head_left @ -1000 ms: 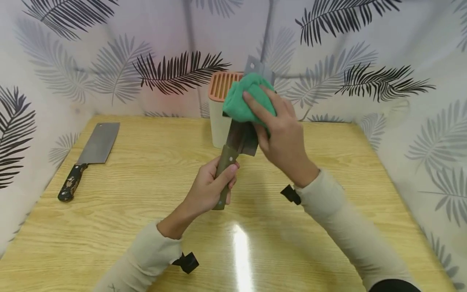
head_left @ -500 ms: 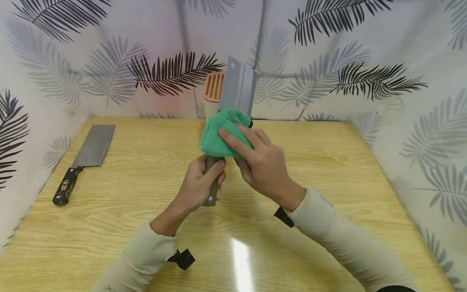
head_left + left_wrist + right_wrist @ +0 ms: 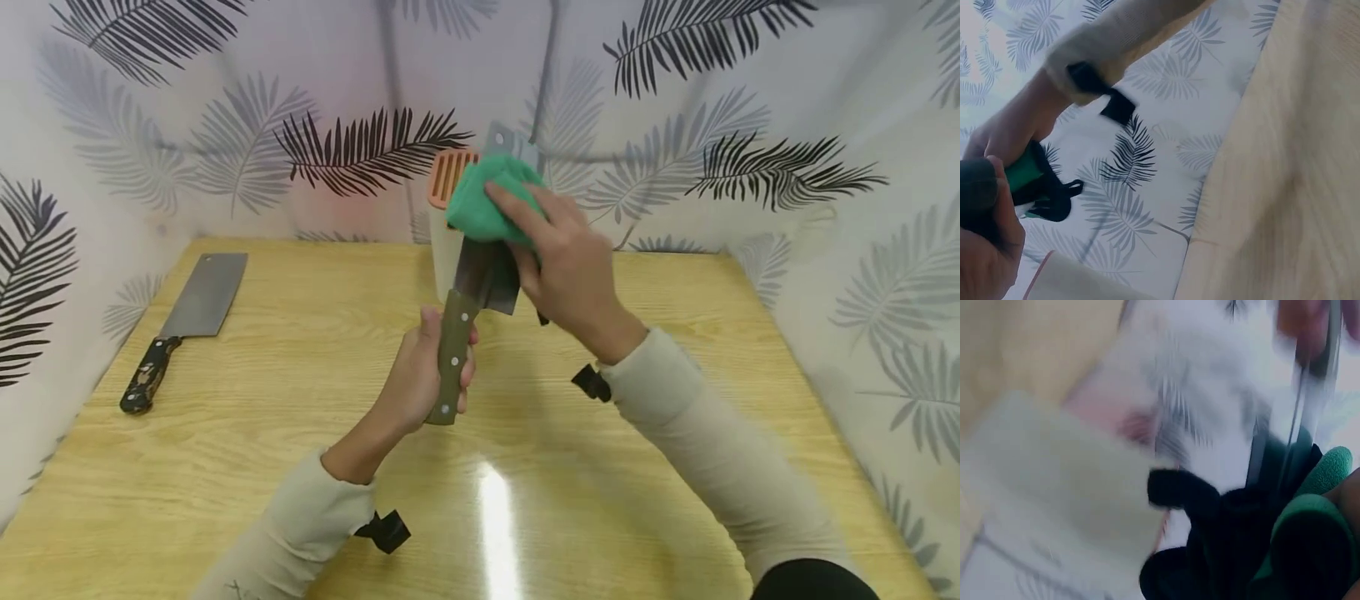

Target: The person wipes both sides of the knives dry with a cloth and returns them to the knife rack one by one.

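In the head view my left hand (image 3: 411, 379) holds a cleaver by its olive riveted handle (image 3: 453, 354), fingers wrapped behind it and thumb raised along the side. The blade (image 3: 480, 271) points up and away, clear of the table. My right hand (image 3: 576, 271) grips a folded green cloth (image 3: 491, 200) against the upper blade. Only the blade's tip and lower part show past the cloth. Dark material with a small loop (image 3: 1075, 187) hangs beside the cloth in the left wrist view. The right wrist view is blurred, with green cloth (image 3: 1313, 515) near the blade.
A second cleaver (image 3: 204, 296) with a black patterned handle lies at the table's left. Behind the held blade stands a cream knife block (image 3: 445, 254) with an orange slotted top. Leaf-patterned fabric (image 3: 675, 192) hangs along the back and sides of the wooden table (image 3: 315, 350).
The cloth slid down the blade to near the handle, then back up towards the tip. My left thumb has lifted off the front of the handle. The second cleaver stays put.
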Demonstrator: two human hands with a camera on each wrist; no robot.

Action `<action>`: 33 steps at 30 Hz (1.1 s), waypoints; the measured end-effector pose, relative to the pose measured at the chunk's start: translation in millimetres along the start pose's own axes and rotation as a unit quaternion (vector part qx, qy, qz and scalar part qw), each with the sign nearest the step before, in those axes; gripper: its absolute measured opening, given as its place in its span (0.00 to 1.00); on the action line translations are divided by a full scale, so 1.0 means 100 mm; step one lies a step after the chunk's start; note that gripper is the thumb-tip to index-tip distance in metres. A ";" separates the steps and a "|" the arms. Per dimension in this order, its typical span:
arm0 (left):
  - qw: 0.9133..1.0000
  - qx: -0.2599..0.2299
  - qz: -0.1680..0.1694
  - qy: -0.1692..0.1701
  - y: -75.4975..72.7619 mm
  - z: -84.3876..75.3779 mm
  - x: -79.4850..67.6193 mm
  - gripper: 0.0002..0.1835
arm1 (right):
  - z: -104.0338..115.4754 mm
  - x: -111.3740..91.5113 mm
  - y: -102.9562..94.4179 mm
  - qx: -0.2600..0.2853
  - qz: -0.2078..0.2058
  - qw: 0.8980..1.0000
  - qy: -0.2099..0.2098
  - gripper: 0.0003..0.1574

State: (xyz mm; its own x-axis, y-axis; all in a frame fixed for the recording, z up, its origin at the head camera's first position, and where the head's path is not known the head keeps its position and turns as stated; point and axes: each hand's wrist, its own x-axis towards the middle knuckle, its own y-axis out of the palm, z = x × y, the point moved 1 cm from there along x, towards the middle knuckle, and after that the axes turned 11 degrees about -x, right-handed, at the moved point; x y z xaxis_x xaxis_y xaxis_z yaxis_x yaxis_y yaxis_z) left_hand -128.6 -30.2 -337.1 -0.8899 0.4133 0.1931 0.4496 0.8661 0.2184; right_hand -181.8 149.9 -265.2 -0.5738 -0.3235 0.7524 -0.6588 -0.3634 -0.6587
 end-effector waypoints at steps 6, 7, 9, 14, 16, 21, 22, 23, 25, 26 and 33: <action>0.998 -0.044 -0.050 -0.008 -0.08 -0.02 0.01 0.34 | 0.41 -0.43 0.00 0.046 0.014 0.997 -0.062 0.28; 0.997 -0.054 -0.048 -0.013 -0.08 -0.02 0.01 0.31 | 0.43 -0.45 -0.01 0.046 0.011 0.997 -0.062 0.28; 0.997 -0.060 -0.034 -0.019 -0.08 -0.02 0.01 0.27 | 0.41 -0.43 -0.04 0.038 0.004 0.998 -0.057 0.28; 0.998 -0.059 -0.007 -0.033 -0.03 -0.01 0.01 0.30 | 0.11 -0.09 -0.05 -0.010 -0.008 1.000 -0.002 0.27; 0.996 -0.067 -0.007 -0.051 0.00 0.00 -0.01 0.31 | -0.06 0.07 -0.02 -0.027 -0.003 0.999 0.032 0.27; 0.995 -0.073 -0.016 -0.072 0.01 0.03 -0.04 0.30 | -0.23 0.18 0.05 -0.027 0.009 0.998 0.050 0.27; 0.994 -0.075 -0.019 -0.073 0.00 0.03 -0.03 0.30 | -0.18 0.14 0.06 -0.021 0.011 0.999 0.039 0.27; 0.994 -0.074 -0.021 -0.072 -0.01 0.02 -0.02 0.30 | -0.13 0.09 0.06 -0.010 0.014 0.999 0.030 0.27; 0.995 -0.071 -0.027 -0.066 -0.05 0.01 0.01 0.29 | 0.02 -0.04 0.06 0.020 0.027 0.999 0.009 0.26; 0.995 -0.071 -0.030 -0.062 -0.07 0.00 0.03 0.29 | 0.09 -0.09 0.05 0.038 0.038 0.999 -0.001 0.26; 0.996 -0.077 -0.032 -0.032 -0.11 -0.05 0.12 0.24 | 0.40 -0.35 -0.06 0.056 0.038 0.996 -0.049 0.29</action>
State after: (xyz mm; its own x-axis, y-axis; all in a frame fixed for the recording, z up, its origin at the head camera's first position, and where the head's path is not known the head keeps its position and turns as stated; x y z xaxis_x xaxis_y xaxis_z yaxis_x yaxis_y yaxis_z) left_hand -143.9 -35.7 -331.9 -0.9181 0.3799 0.1128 0.3934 0.8400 0.3737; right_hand -138.3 128.2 -287.5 -0.5667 -0.4350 0.6998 -0.5531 -0.4286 -0.7144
